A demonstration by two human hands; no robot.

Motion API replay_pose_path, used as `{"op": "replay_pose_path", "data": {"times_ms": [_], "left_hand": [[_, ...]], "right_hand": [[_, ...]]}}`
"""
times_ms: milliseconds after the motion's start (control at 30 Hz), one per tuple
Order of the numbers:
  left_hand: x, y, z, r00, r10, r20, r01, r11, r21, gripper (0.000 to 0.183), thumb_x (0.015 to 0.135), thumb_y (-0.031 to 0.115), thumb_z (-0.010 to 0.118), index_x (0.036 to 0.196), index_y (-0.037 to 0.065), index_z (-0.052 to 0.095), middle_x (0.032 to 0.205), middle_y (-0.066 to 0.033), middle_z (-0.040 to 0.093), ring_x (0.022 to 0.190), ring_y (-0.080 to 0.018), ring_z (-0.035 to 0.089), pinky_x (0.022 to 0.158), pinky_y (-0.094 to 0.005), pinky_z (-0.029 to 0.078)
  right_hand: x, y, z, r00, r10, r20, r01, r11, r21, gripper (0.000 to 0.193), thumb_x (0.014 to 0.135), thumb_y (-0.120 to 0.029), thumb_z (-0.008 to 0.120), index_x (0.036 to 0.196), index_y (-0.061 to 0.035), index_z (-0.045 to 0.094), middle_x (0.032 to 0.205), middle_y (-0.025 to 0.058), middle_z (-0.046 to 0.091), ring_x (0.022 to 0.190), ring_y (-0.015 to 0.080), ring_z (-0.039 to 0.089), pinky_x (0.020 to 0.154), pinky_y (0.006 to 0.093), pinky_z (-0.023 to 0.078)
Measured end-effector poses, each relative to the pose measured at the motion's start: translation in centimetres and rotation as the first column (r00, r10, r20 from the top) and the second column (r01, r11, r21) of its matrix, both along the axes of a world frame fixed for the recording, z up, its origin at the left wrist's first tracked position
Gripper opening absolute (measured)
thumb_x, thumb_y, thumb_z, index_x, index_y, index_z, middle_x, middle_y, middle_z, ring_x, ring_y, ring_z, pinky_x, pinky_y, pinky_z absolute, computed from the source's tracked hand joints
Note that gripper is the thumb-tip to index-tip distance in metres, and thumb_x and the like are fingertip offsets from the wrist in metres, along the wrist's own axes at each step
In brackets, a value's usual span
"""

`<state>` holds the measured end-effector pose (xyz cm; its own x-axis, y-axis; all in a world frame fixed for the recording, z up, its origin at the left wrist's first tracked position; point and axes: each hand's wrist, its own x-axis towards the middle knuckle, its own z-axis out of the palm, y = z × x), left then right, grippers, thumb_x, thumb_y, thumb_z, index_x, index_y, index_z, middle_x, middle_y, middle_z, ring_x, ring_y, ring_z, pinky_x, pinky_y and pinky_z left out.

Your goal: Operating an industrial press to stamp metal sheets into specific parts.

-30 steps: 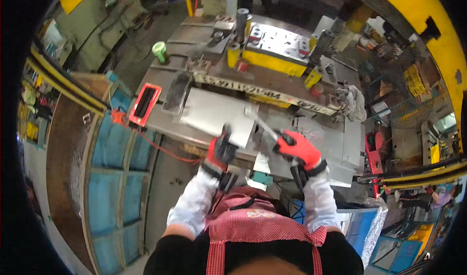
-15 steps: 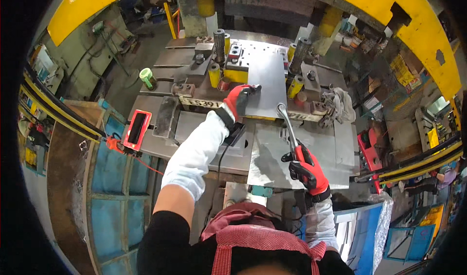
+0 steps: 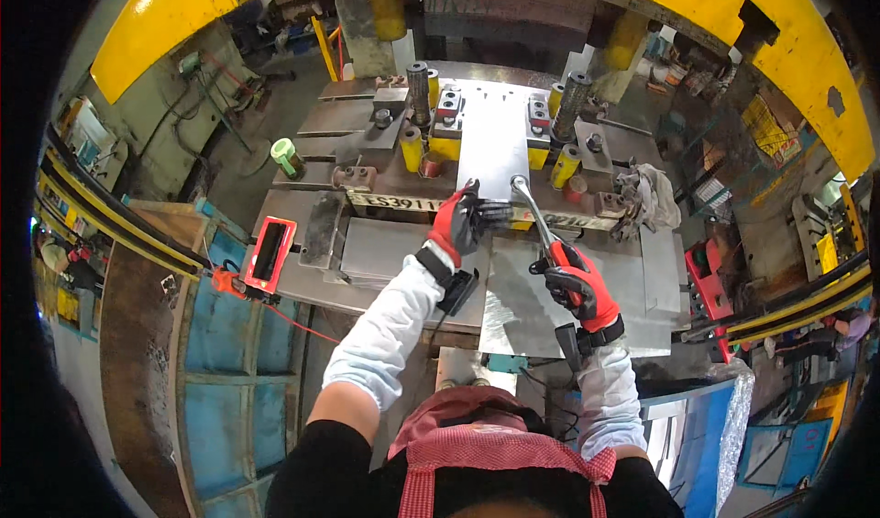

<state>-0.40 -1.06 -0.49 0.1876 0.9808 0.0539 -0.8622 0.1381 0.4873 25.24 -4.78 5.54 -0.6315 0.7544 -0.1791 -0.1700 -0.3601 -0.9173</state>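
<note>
A flat sheet-metal blank (image 3: 491, 147) lies over the middle of the die (image 3: 394, 203), its near end toward me. My left hand (image 3: 465, 221), in a red and black glove, is at the near left corner of the blank. Its fingers are apart, pointing up and right; whether they touch the metal I cannot tell. My right hand (image 3: 577, 284), gloved the same way, is closed round the dark grip of a shiny rod tool with a round head (image 3: 535, 208). That head rests on the blank's near right corner.
Dark guide posts (image 3: 418, 93) and yellow cylinders (image 3: 567, 165) flank the blank. Nearer me lie a large metal sheet (image 3: 550, 321) and a stack of plates (image 3: 376, 250). A red-framed device (image 3: 270, 254), green-lidded bottle (image 3: 286, 158) and grey rag (image 3: 650, 197) sit around. Yellow press frame (image 3: 165, 23) arches above.
The blank has slid away from me and slightly left, deeper into the die, with the tool's head on it. My left hand has drawn back from its left edge toward the near end.
</note>
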Motion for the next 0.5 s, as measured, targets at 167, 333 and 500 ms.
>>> {"op": "replay_pose_path", "data": {"times_ms": [167, 333, 500], "left_hand": [[0.6, 1.1, 0.6, 0.977, 0.182, -0.11, -0.199, 0.964, -0.176, 0.052, 0.091, 0.036, 0.042, 0.104, -0.014, 0.046, 0.097, -0.0296, 0.058, 0.083, -0.0364, 0.061, 0.079, -0.0422, 0.051], [0.5, 1.2, 0.4, 0.989, 0.146, 0.014, -0.139, 0.965, -0.223, 0.053, 0.091, 0.036, 0.043, 0.103, -0.016, 0.045, 0.095, -0.0312, 0.057, 0.083, -0.0375, 0.061, 0.079, -0.0431, 0.051], [1.1, 1.4, 0.7, 0.985, 0.171, -0.014, -0.17, 0.955, -0.243, 0.053, 0.091, 0.036, 0.042, 0.102, -0.015, 0.046, 0.094, -0.0305, 0.058, 0.08, -0.0371, 0.062, 0.076, -0.0418, 0.052]], "right_hand": [[-0.4, 0.8, -0.7, 0.999, -0.038, 0.028, 0.037, 0.999, 0.008, 0.04, 0.079, -0.011, 0.059, 0.116, -0.0043, 0.048, 0.083, 0.0046, 0.059, 0.052, 0.0048, 0.044, 0.044, 0.0195, 0.034], [2.5, -0.8, -3.5, 0.949, -0.315, -0.009, 0.315, 0.948, 0.042, 0.048, 0.078, -0.009, 0.059, 0.123, -0.0066, 0.042, 0.078, 0.0029, 0.057, 0.05, 0.006, 0.044, 0.042, 0.0202, 0.035], [11.7, -3.2, -18.3, 0.608, -0.79, 0.073, 0.774, 0.611, 0.168, 0.06, 0.079, -0.009, 0.057, 0.133, -0.0123, 0.032, 0.082, 0.0064, 0.058, 0.052, 0.0107, 0.047, 0.044, 0.0249, 0.041]]}}
